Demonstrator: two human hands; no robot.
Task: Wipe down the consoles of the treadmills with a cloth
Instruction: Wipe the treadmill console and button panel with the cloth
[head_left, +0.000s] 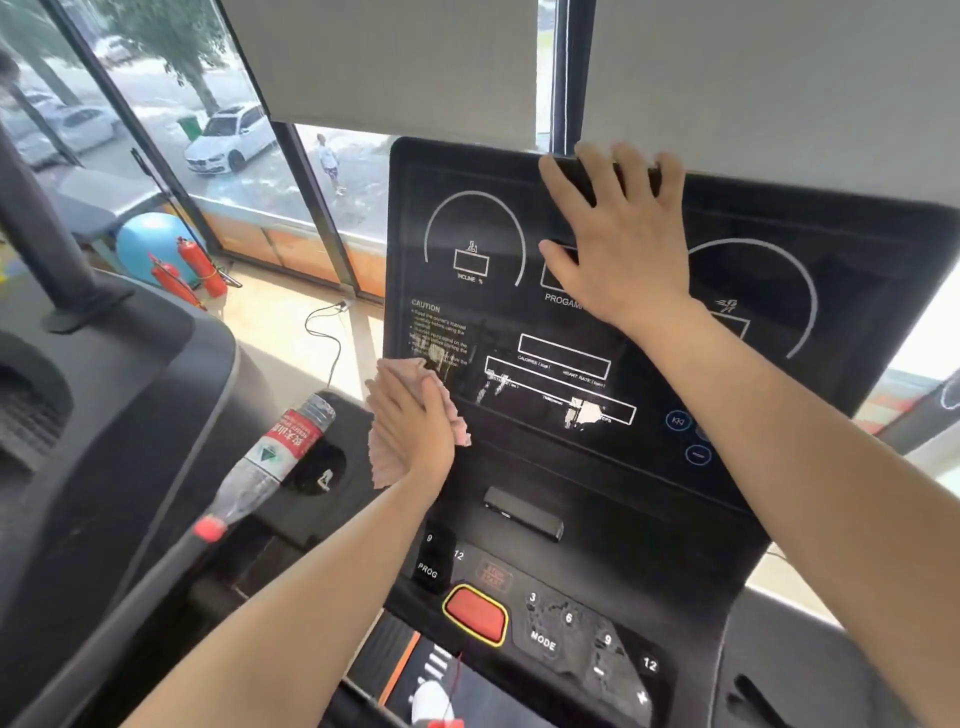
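Treadmill console (597, 322) is filling most of the view, black panel tilting up toward the window (218, 130), with white dial outlines, a CAUTION text block at left and boxed readouts in the middle. Second treadmill (104, 415) is sitting to the left, dark grey, only partly in frame. White roller blinds (384, 62) are hanging down behind the console top edge.

Right hand (621, 239) is lying flat on the upper middle of the console, fingers spread, fingertips reaching the top rim; grip is released, palm just pressing on the panel, holding nothing. Left hand (410, 426) is pressing a pink cloth (447, 400) against the lower left corner of the console, just below the CAUTION text; fingers are lying flat over it rather than curling, so the cloth is being pinned under the palm, bunching out above and below the hand.

Plastic water bottle (270, 457) with a red label and red cap is lying tilted at the cup holder on the console's left side, cap end pointing down-left. Red stop button (475, 613) with a yellow border is sitting on the lower control strip, next to MODE and number keys. White patches on the readout area are probably worn print or glare, hard to tell. Two red fire extinguishers (192, 273) are standing on the floor by the window, next to a blue exercise ball (148, 244).
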